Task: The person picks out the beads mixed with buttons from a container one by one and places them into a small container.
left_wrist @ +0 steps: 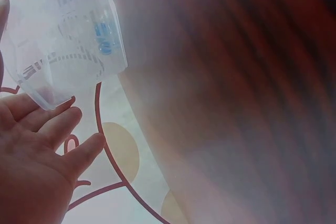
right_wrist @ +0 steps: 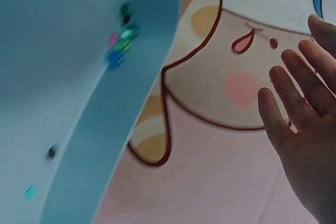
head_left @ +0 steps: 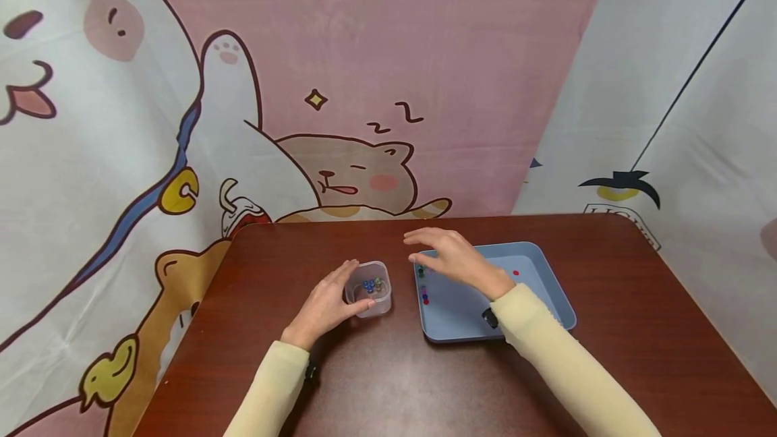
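A small clear plastic container stands on the table, left of a blue tray. My left hand holds the container from its left side, the thumb at the near wall and the fingers along the far one. Inside lie several small shiny beads, blue and pale ones. Over the tray's far left corner hovers my right hand, its fingers extended and holding nothing. Coloured beads gather along the tray's inner edge in the right wrist view.
One red bead lies apart near the tray's far side. The brown wooden table ends at the back against a cartoon-printed cloth. Each wrist carries a dark band, the right wristband overlapping the tray in the head view.
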`<state>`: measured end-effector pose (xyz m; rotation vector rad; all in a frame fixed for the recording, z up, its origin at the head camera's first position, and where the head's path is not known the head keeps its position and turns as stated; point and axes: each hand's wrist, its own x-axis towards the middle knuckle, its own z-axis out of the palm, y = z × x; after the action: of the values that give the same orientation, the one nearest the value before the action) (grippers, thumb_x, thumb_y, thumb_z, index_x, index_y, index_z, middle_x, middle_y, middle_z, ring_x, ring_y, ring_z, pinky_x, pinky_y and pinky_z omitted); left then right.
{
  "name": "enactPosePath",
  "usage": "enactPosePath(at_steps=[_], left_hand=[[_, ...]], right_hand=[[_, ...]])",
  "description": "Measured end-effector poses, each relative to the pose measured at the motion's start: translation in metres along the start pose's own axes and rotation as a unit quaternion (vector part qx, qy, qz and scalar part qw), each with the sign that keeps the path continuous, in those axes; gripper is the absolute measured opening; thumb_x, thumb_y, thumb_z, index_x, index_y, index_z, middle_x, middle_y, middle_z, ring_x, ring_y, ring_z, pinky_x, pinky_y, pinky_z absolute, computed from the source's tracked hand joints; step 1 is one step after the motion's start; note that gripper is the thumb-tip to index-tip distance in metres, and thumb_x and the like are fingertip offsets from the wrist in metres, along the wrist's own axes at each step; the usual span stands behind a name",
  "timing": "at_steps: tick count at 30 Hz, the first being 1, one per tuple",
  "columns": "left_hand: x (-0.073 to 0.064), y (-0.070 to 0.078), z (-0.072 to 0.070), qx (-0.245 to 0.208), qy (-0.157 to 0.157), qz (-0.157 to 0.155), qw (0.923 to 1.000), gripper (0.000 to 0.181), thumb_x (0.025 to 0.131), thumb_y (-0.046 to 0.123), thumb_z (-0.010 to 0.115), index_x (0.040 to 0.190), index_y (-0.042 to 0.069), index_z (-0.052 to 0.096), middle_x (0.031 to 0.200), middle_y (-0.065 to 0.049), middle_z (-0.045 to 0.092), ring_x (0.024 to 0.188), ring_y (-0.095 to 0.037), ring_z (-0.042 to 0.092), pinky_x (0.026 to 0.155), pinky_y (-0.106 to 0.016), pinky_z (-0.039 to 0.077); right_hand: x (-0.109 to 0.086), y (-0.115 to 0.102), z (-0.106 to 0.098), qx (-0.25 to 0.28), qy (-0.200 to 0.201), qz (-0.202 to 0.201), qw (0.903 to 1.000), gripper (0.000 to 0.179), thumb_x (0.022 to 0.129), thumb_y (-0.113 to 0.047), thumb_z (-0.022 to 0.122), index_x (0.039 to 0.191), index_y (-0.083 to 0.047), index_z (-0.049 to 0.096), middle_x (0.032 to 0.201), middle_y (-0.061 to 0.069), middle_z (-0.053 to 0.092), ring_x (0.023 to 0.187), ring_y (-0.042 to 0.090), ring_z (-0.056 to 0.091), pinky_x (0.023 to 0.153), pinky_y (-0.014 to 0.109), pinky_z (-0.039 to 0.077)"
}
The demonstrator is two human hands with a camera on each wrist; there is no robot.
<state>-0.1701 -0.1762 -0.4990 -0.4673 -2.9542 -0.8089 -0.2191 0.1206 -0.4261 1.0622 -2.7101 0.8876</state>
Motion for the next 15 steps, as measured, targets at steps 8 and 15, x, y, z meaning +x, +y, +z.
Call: enactPosePath(at_steps=[8, 15], left_hand=[[-0.001, 0.001, -0.001, -0.001, 0.003, 0.001, 1.0, 0.096, 0.078, 0.067, 0.073, 0.154, 0.016, 0.041, 0.157, -0.015, 0.043, 0.139, -0.036, 0.049, 0.11, -0.057, 0.042], [-0.001, 0.0, 0.0, -0.002, 0.0, 0.001, 1.0, 0.098, 0.078, 0.07, 0.071, 0.154, 0.016, 0.04, 0.157, -0.015, 0.043, 0.139, -0.035, 0.048, 0.11, -0.056, 0.042]], right_hand=[[-0.023, 0.028, -0.009, -0.003, -0.004, 0.046, 0.9989, 0.039, 0.093, -0.026, 0.073, 0.13, -0.016, 0.067, 0.136, 0.003, 0.065, 0.128, 0.024, 0.059, 0.104, 0.048, 0.049], [-0.032, 0.042, -0.003, -0.02, -0.028, 0.039, 0.9987, 0.04, 0.092, -0.024, 0.073, 0.13, -0.012, 0.067, 0.134, 0.004, 0.063, 0.126, 0.024, 0.059, 0.104, 0.047, 0.049]])
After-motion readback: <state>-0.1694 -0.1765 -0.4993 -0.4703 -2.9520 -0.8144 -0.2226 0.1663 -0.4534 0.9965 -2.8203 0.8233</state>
